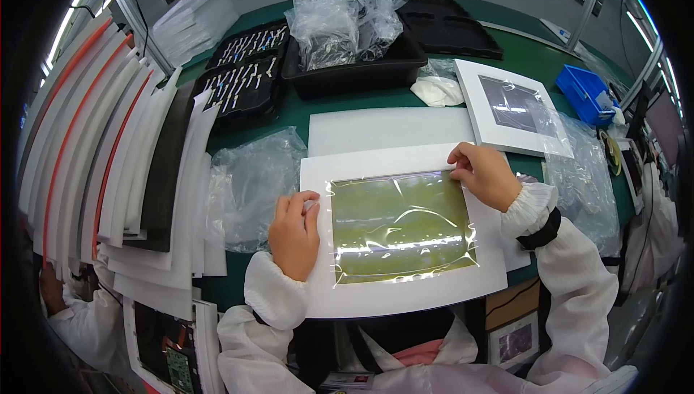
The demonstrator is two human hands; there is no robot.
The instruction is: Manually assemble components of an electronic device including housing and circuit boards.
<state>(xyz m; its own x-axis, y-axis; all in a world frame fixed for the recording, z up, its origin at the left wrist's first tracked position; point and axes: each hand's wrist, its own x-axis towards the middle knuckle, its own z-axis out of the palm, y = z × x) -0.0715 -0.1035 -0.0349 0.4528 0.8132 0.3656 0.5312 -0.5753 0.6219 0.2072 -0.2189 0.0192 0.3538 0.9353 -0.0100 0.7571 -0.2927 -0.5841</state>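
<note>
In front of me lies a white foam frame [405, 303], with a greenish rectangular panel [394, 228] in its middle. Shiny, wrinkled clear film covers the panel. My right hand [490, 177] is closed in a pinch at the panel's upper right corner, on the edge of the film. At the frame's left edge is my left hand [295, 236], its fingers bent and closed over the border. A white foam sheet [383, 128] lies beneath and behind the frame.
Upright white foam sheets [123, 155] crowd the left. Behind stand a black bin [347, 83] of clear bags and a black tray [242, 69] of small cables. At right are another framed panel [510, 105], a plastic bag [585, 177] and a blue bin [584, 94].
</note>
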